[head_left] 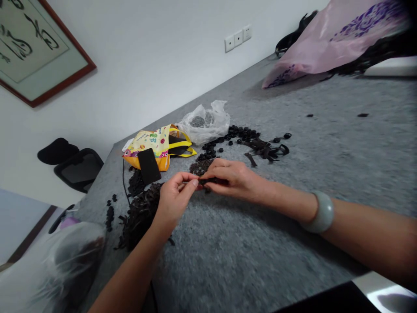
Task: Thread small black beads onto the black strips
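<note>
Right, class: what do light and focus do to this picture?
Head view: the left hand, right hand and dark piece look soft; the pink bag smears toward the corner; glare whitens the pale patch at bottom right; faint shadow lies below the right forearm.

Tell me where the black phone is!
In the head view's left half, the black phone rests against the yellow bag, beyond the left hand.

A framed sheet of brush writing [32, 48] hangs on the wall [146, 52] at far left, and a black chair [78, 167] stands beyond the table [325, 174]. Three white wall plates [238, 38] (neatly in a row) are farther right. A dark phone [149, 166] overlaps the yellow-handled bag [150, 141].
</note>
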Motion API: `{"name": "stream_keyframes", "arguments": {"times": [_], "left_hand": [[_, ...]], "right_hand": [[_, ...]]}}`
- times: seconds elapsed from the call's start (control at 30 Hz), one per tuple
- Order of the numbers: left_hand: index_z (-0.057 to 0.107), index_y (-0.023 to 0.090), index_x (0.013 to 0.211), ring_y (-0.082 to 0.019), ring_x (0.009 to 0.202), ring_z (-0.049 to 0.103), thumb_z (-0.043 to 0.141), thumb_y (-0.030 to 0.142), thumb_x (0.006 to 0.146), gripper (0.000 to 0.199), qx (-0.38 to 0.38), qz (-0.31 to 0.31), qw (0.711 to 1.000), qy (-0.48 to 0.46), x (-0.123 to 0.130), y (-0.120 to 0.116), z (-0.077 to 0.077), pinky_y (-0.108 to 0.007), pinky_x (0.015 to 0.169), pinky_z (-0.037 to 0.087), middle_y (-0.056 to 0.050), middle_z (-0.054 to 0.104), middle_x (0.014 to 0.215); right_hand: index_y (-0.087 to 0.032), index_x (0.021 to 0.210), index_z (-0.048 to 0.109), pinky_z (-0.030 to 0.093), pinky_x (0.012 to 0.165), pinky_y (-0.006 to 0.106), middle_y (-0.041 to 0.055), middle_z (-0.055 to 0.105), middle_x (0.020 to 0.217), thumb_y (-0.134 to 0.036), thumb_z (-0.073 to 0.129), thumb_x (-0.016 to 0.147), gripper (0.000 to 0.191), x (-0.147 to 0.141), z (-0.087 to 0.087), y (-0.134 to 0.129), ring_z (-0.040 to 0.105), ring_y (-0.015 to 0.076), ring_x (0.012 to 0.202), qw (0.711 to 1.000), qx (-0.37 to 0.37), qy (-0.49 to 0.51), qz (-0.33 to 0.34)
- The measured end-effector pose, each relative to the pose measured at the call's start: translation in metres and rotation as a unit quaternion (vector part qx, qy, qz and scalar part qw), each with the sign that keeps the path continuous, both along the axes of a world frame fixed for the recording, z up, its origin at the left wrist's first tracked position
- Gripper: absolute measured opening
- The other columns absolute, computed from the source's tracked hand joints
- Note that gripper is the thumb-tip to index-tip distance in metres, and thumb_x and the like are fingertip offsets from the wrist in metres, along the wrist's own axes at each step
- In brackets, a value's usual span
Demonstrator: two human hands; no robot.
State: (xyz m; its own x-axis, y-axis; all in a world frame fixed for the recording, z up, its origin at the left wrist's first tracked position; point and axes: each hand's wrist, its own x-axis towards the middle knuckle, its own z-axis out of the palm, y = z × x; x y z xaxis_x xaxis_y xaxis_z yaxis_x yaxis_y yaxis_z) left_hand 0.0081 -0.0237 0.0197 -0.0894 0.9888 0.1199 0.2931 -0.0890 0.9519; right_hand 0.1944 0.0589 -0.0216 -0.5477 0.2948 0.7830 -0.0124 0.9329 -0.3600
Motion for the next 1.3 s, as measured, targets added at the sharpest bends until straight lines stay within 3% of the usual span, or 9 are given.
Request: {"name": "stream_keyframes", "arguments": {"times": [0.13, 0.23, 0.37, 0.47, 0.63, 0.9, 1.0, 1.13, 1.3], "left_hand": [[0.067, 0.02, 0.074, -0.016, 0.066, 0.064, 0.07, 0.029, 0.08, 0.012, 0.05, 0.006, 0.989, 0.136, 0.001, -0.002, 0.002, -0.028, 0.066, 0.049, 0.0, 0.07, 0.069], [0.066, 0.02, 0.069, -0.015, 0.067, 0.061, 0.069, 0.024, 0.078, 0.01, 0.062, 0.005, 0.983, 0.171, 0.0, -0.002, 0.0, -0.028, 0.067, 0.046, 0.001, 0.067, 0.067], [0.066, 0.019, 0.07, -0.015, 0.069, 0.063, 0.068, 0.024, 0.079, 0.01, 0.008, -0.016, 1.0, 0.004, -0.002, -0.001, -0.003, -0.028, 0.072, 0.049, 0.001, 0.068, 0.069], [0.066, 0.019, 0.072, -0.015, 0.071, 0.067, 0.072, 0.024, 0.077, 0.009, -0.037, -0.032, 0.988, -0.144, -0.002, 0.0, -0.001, -0.029, 0.077, 0.052, 0.001, 0.068, 0.071], [0.065, 0.018, 0.074, -0.016, 0.071, 0.069, 0.078, 0.028, 0.074, 0.016, -0.079, -0.032, 0.97, -0.228, 0.0, 0.002, 0.001, -0.031, 0.077, 0.055, -0.001, 0.071, 0.075], [0.069, 0.019, 0.073, -0.013, 0.068, 0.064, 0.078, 0.025, 0.075, 0.011, 0.029, -0.001, 0.999, -0.04, -0.004, 0.0, -0.007, -0.026, 0.069, 0.051, 0.0, 0.07, 0.07], [0.07, 0.019, 0.072, -0.015, 0.069, 0.064, 0.078, 0.023, 0.073, 0.009, 0.063, 0.021, 0.998, 0.013, 0.0, -0.002, -0.003, -0.028, 0.068, 0.051, -0.001, 0.071, 0.072], [0.069, 0.02, 0.069, -0.018, 0.081, 0.069, 0.076, 0.022, 0.072, 0.009, 0.098, 0.021, 0.994, 0.03, 0.005, -0.005, 0.002, -0.032, 0.08, 0.053, -0.003, 0.074, 0.082], [0.068, 0.02, 0.067, -0.019, 0.083, 0.069, 0.077, 0.022, 0.072, 0.011, 0.069, 0.032, 0.997, 0.007, 0.004, -0.006, -0.002, -0.034, 0.081, 0.053, -0.004, 0.075, 0.084]], "right_hand": [[-0.012, 0.105, 0.072, 0.053, 0.073, 0.027, 0.0097, 0.066, 0.094, -0.021, 0.062, 0.095, 0.017, 0.001, -0.001, 0.0, 0.065, 0.0167, 0.082, 1.0, 0.007, -0.028, -0.011], [-0.012, 0.104, 0.072, 0.053, 0.072, 0.028, 0.0096, 0.066, 0.094, -0.02, 0.061, 0.094, 0.017, 0.0, 0.0, -0.003, 0.065, 0.0167, 0.082, 0.999, 0.013, -0.041, -0.01], [-0.014, 0.099, 0.073, 0.052, 0.069, 0.027, 0.0073, 0.066, 0.09, -0.014, 0.062, 0.088, 0.015, -0.002, 0.004, -0.007, 0.064, 0.0154, 0.078, 1.0, -0.018, -0.016, -0.007], [-0.015, 0.102, 0.073, 0.053, 0.072, 0.026, 0.0062, 0.067, 0.09, -0.013, 0.063, 0.088, 0.017, -0.003, 0.005, -0.007, 0.065, 0.0155, 0.083, 0.998, -0.053, 0.022, 0.016], [-0.017, 0.105, 0.073, 0.053, 0.071, 0.026, 0.0048, 0.07, 0.086, -0.021, 0.067, 0.092, 0.015, -0.002, 0.002, -0.002, 0.066, 0.0157, 0.082, 0.993, -0.101, 0.053, 0.043], [-0.016, 0.116, 0.071, 0.054, 0.07, 0.025, 0.0066, 0.07, 0.093, -0.027, 0.071, 0.091, 0.027, -0.004, -0.004, -0.001, 0.066, 0.0156, 0.082, 0.995, -0.084, 0.046, 0.041], [-0.017, 0.111, 0.071, 0.055, 0.074, 0.026, 0.0068, 0.072, 0.094, -0.025, 0.067, 0.094, 0.019, -0.004, -0.004, -0.001, 0.067, 0.0155, 0.085, 0.997, -0.054, 0.033, 0.039], [-0.017, 0.105, 0.072, 0.055, 0.077, 0.025, 0.0061, 0.074, 0.092, -0.024, 0.065, 0.096, 0.014, -0.003, -0.003, -0.002, 0.069, 0.0145, 0.085, 0.998, -0.038, 0.044, 0.031], [-0.014, 0.104, 0.073, 0.054, 0.075, 0.023, 0.006, 0.076, 0.091, -0.022, 0.068, 0.094, 0.014, -0.001, -0.001, -0.003, 0.07, 0.0133, 0.083, 0.997, -0.042, 0.054, 0.03]]}}
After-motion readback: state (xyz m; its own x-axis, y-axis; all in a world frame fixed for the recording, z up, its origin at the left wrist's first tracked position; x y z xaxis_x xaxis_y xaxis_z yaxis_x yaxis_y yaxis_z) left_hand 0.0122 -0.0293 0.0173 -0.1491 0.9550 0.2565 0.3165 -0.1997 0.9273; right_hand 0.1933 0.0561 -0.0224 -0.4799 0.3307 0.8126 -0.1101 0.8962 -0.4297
